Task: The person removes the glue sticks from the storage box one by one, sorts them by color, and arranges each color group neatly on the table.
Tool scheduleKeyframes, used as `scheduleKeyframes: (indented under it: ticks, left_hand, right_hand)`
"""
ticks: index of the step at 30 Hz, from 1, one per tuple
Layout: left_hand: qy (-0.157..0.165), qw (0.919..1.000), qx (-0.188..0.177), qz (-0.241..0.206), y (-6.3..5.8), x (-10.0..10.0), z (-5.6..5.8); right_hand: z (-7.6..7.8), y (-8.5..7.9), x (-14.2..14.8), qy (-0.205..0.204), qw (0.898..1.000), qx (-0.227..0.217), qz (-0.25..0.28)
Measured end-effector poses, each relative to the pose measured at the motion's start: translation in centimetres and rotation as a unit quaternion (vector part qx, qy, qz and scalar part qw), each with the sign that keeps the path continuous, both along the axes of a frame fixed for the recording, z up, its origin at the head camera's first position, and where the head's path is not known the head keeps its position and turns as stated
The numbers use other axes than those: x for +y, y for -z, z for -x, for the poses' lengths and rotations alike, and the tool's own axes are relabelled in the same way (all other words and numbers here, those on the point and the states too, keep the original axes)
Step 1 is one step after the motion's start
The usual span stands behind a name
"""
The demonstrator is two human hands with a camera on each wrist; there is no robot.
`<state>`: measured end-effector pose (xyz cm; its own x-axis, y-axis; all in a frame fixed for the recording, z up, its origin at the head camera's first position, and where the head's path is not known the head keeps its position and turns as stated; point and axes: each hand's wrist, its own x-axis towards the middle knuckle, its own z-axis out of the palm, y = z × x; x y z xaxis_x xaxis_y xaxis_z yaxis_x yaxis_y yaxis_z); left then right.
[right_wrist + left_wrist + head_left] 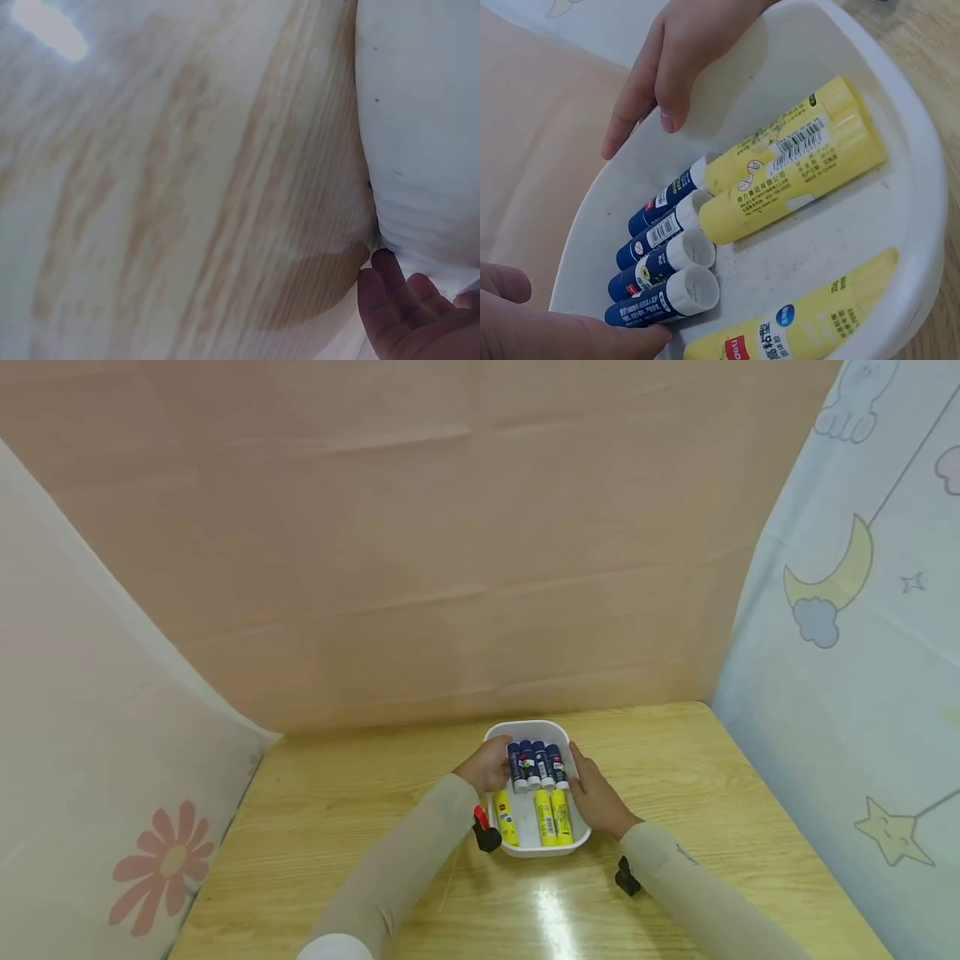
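1. White tray (546,852): between the hands, neither plainly nearer; long axis pointing away from the person.
2. Left hand (486,766) grips the tray's left wall; right hand (597,797) its right wall, thumb inside.
3. Blue glue sticks (527,763) lie toward the tray's far end, yellow ones (544,818) nearer.

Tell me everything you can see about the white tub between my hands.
The white tub looks like smooth plastic, with rounded corners, a rim and a few faint marks inside. Open side up, it is over the wooden table; whether it rests there is unclear. Four dark blue glue sticks with white ends and three yellow glue sticks lie in it. The left hand and right hand hold opposite sides.
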<state>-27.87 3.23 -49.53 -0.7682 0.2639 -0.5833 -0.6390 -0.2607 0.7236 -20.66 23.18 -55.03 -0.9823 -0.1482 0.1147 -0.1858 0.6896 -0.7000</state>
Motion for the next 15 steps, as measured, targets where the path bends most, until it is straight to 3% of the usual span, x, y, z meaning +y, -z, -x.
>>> scheduleKeyframes:
  ticks: [4,9,11,12,15]
  left_hand:
    - [0.001,1.0000,-0.001,0.008,0.0,0.0,0.2]
    - [0.025,0.9985,0.018,0.044,0.2,0.3,0.6]
    - [0.032,0.9972,0.026,0.062,0.4,0.3,0.8]
    - [0.040,0.9965,0.038,0.063,1.3,0.4,1.3]
    - [0.044,0.9944,0.043,0.086,1.5,0.5,1.5]
  right_hand:
    - [0.1,0.0,0.0,0.003,1.000,-0.014,-0.004]
    - [0.0,-0.2,0.1,0.003,1.000,-0.019,-0.003]
    - [0.0,-0.2,0.0,0.001,1.000,-0.018,-0.002]
    - [0.0,-0.2,0.0,0.000,1.000,-0.019,-0.003]
    - [0.0,-0.2,0.0,-0.001,1.000,-0.020,-0.010]
